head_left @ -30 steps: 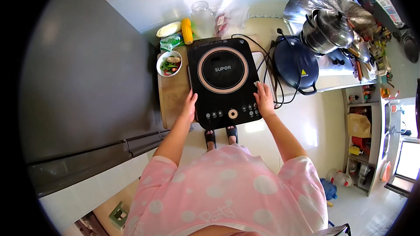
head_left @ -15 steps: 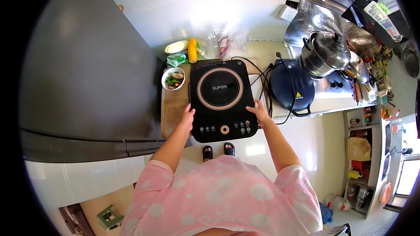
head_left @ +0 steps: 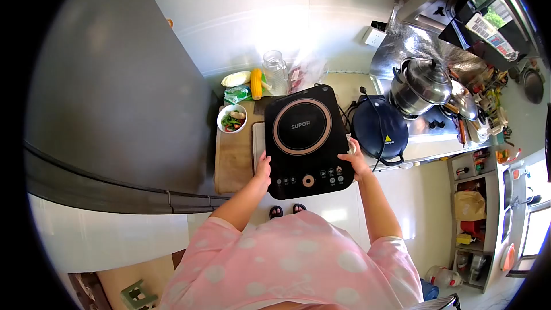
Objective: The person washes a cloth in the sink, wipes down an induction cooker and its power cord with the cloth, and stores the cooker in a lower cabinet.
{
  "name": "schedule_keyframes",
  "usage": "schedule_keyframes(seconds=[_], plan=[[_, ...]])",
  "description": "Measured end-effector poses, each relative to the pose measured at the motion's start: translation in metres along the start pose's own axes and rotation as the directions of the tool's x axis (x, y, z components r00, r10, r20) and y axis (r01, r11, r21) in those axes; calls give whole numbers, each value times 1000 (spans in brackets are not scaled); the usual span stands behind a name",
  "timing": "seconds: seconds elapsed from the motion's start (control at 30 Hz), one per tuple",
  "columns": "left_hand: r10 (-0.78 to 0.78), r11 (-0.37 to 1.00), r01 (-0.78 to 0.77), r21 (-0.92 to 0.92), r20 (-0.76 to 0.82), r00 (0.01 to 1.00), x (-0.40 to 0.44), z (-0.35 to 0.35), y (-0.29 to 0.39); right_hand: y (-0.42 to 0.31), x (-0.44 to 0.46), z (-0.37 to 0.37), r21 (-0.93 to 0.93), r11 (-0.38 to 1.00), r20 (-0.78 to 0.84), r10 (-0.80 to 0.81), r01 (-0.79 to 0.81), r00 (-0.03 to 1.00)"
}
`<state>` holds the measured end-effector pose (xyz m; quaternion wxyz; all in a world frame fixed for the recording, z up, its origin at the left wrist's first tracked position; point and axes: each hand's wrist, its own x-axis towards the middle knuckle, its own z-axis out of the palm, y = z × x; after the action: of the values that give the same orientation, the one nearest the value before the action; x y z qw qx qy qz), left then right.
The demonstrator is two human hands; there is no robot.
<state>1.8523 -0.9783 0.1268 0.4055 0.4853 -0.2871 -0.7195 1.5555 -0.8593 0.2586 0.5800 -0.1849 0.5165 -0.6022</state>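
Observation:
A black induction cooktop [head_left: 301,126] marked SUPOR is held over the front of the counter, tilted slightly counterclockwise. My left hand [head_left: 263,171] grips its left edge near the lower corner. On the right edge, my right hand [head_left: 356,162] has its thumb on top and something whitish, too small to make out, by its fingers. Beneath the cooktop, part of a light tray [head_left: 258,146] shows on a wooden board [head_left: 234,163]. A white bowl of cut vegetables [head_left: 232,119] stands left of the cooktop, and yellow corn [head_left: 256,84] lies behind it.
A dark blue round appliance [head_left: 380,128] with a cable sits to the right. Beyond it, a steel pot [head_left: 422,87] stands on the stove. A glass jug [head_left: 275,72] is by the wall. A grey cabinet-like surface [head_left: 120,92] rises at the left; shelves [head_left: 473,215] stand right.
Both hands have shifted the cooktop to the right and turned it slightly, uncovering part of the tray at its left. The camera view has also moved.

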Motion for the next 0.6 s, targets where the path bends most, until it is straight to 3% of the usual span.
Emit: schedule_keyframes(seconds=[0.17, 0.37, 0.47, 0.6], plan=[[-113, 994, 112, 19, 46, 993, 3, 26, -14, -25, -19, 9, -101, 988, -39, -120, 116, 992], [-211, 975, 186, 121, 250, 945, 28, 38, -41, -54, -42, 52, -243, 955, -111, -203, 172, 973], [-154, 956, 101, 277, 178, 972, 50, 34, -58, -52, -41, 66, -312, 926, -136, -265, 212, 955], [-67, 801, -20, 598, 123, 990, 62, 36, -54, -44, -35, 88, -538, 813, -187, -374, 223, 908]])
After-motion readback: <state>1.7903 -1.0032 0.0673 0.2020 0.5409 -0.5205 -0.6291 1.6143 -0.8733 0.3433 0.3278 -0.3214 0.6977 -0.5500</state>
